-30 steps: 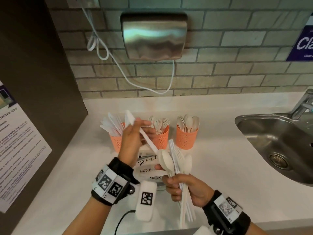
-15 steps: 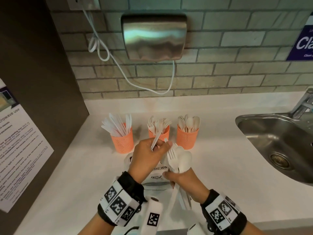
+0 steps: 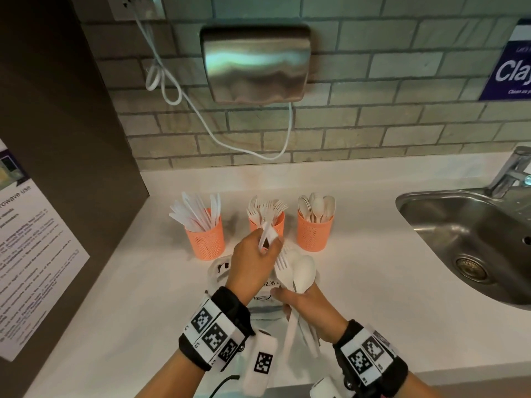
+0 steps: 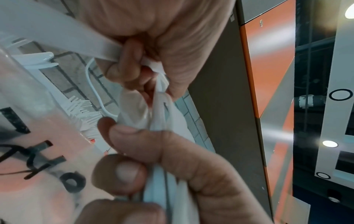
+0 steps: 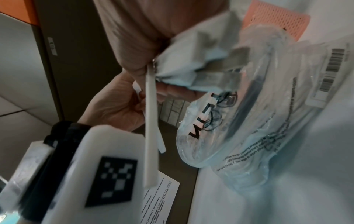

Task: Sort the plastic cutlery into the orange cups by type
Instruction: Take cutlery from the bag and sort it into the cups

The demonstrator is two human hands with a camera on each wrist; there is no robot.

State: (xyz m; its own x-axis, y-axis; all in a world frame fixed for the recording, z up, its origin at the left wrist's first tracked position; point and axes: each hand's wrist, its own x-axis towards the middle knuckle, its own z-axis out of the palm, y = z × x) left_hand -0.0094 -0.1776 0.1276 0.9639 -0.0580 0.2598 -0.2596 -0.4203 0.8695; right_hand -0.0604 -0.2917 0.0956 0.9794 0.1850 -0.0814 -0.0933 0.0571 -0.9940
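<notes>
Three orange cups stand in a row on the counter: knives in the left cup (image 3: 205, 242), forks in the middle cup (image 3: 277, 225), spoons in the right cup (image 3: 315, 235). My left hand (image 3: 268, 244) pinches a white fork (image 3: 265, 232) by its handle, right in front of the middle cup, tines up among the forks there. My right hand (image 3: 287, 298) grips a bundle of white cutlery (image 3: 301, 274) just below, a fork and spoons showing, handles pointing toward me. In the right wrist view the bundle's handles (image 5: 151, 128) hang from my fist.
A clear plastic bag (image 3: 219, 271) with black lettering lies under my hands, also the bag (image 5: 249, 109) in the right wrist view. A steel sink (image 3: 448, 225) and tap sit right. A dark panel with a paper notice (image 3: 31, 245) bounds the left.
A second ago my left hand held a long white piece up by the left cup. It then came back to the bundle and now holds a fork at the middle cup.
</notes>
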